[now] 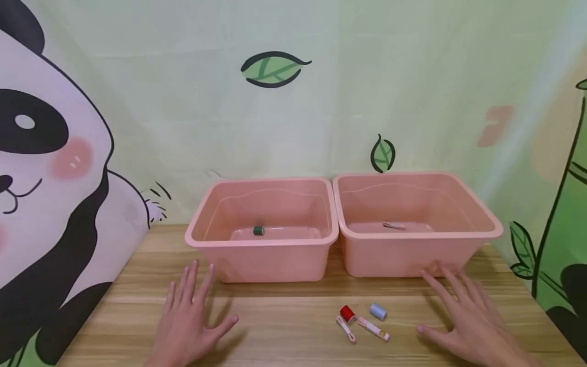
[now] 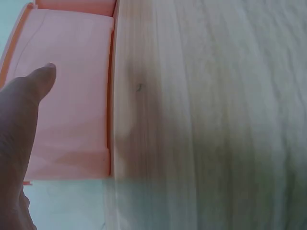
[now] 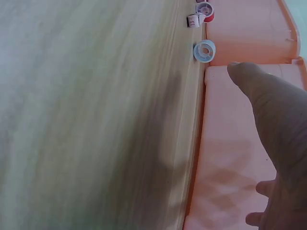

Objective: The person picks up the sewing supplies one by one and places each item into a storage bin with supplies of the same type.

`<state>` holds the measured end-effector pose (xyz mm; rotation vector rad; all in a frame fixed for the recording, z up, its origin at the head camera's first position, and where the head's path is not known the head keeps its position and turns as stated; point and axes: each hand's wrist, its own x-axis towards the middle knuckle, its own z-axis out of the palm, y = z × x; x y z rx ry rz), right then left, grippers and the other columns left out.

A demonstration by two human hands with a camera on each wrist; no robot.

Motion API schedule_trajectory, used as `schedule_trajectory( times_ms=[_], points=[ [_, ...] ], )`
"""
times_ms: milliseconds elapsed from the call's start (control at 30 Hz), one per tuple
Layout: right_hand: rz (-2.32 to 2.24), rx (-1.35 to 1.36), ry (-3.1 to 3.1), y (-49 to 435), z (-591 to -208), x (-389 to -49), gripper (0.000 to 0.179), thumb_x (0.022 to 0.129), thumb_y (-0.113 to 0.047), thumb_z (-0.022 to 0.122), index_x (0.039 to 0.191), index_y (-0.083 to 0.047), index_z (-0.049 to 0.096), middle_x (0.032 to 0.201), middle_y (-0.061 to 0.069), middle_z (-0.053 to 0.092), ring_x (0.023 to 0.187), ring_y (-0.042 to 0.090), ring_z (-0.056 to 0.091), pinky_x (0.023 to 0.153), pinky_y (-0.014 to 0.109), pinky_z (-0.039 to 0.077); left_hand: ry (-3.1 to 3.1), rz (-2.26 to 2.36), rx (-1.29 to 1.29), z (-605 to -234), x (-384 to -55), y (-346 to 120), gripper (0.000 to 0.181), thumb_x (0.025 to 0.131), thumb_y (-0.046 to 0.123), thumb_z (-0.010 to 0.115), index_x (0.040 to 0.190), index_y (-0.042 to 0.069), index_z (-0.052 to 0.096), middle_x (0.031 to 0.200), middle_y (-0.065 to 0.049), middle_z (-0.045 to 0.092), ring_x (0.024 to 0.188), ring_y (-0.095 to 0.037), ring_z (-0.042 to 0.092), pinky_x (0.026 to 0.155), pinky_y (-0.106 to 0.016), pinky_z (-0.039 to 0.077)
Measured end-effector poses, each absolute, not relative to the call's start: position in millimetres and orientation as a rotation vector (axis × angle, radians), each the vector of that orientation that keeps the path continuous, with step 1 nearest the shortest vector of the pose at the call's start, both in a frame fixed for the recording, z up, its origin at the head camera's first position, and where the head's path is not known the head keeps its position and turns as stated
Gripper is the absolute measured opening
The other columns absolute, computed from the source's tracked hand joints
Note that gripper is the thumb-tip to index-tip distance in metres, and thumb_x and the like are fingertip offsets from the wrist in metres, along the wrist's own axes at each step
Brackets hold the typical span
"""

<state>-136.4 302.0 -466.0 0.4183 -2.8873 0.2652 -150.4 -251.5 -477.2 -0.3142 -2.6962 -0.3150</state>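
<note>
My left hand (image 1: 185, 318) hovers with spread fingers over the table, in front of the left pink bin (image 1: 270, 262). Likewise spread and holding nothing, my right hand (image 1: 472, 321) is in front of the right pink bin (image 1: 412, 255). Between the hands, nearer the right one, lie a red thread spool (image 1: 347, 314), a light blue thread spool (image 1: 378, 311) and two slim pink-and-white pieces, one shorter (image 1: 346, 329) and one longer (image 1: 373, 329). A dark green thread spool (image 1: 259, 231) lies inside the left bin. Inside the right bin is a slim pale piece (image 1: 394, 225), its kind unclear.
Both bins stand side by side on the wood-grain table (image 1: 275, 326), their rims nearly touching. Behind them hangs a green cloth backdrop (image 1: 183, 102) printed with leaves and a large panda.
</note>
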Motion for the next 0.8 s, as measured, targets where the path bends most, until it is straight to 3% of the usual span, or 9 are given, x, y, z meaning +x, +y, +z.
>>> schedule_trajectory(
  times_ms=[133, 333, 600, 800],
  points=[
    [0.288, 0.501, -2.810, 302.3, -463.3, -139.9, 0.107, 0.078, -0.073, 0.075, 0.162, -0.022, 0.033, 0.164, 0.015, 0.029, 0.139, 0.050, 0.034, 0.101, 0.077, 0.033, -2.678, -0.403, -0.302, -473.7, -149.3, -258.6, 0.118, 0.078, 0.066, 0.079, 0.166, 0.021, 0.015, 0.171, -0.018, 0.008, 0.152, -0.046, 0.019, 0.120, -0.067, 0.018],
    [0.397, 0.628, -2.737, 303.0, -459.4, -147.8, 0.102, 0.077, -0.061, 0.084, 0.159, -0.020, 0.040, 0.157, 0.014, 0.040, 0.132, 0.045, 0.046, 0.094, 0.072, 0.044, -2.640, -0.590, -0.252, -462.7, -151.6, -268.2, 0.121, 0.079, 0.055, 0.085, 0.167, 0.023, 0.009, 0.172, -0.014, 0.006, 0.145, -0.052, 0.028, 0.104, -0.075, 0.036],
    [0.552, 0.790, -2.717, 297.2, -456.3, -160.6, 0.092, 0.080, -0.048, 0.087, 0.156, -0.020, 0.044, 0.150, 0.009, 0.051, 0.132, 0.033, 0.051, 0.096, 0.061, 0.051, -2.537, -0.820, -0.240, -444.7, -168.8, -280.6, 0.116, 0.082, 0.039, 0.086, 0.167, 0.025, 0.008, 0.170, -0.016, 0.012, 0.149, -0.049, 0.025, 0.104, -0.077, 0.033],
    [0.633, 0.876, -2.706, 288.2, -458.7, -169.9, 0.084, 0.082, -0.043, 0.087, 0.153, -0.019, 0.048, 0.145, 0.003, 0.057, 0.120, 0.021, 0.060, 0.090, 0.045, 0.057, -2.505, -0.935, -0.273, -425.2, -187.1, -281.8, 0.108, 0.089, 0.033, 0.081, 0.166, 0.027, 0.007, 0.168, -0.017, 0.020, 0.142, -0.048, 0.035, 0.102, -0.075, 0.038]
  ],
)
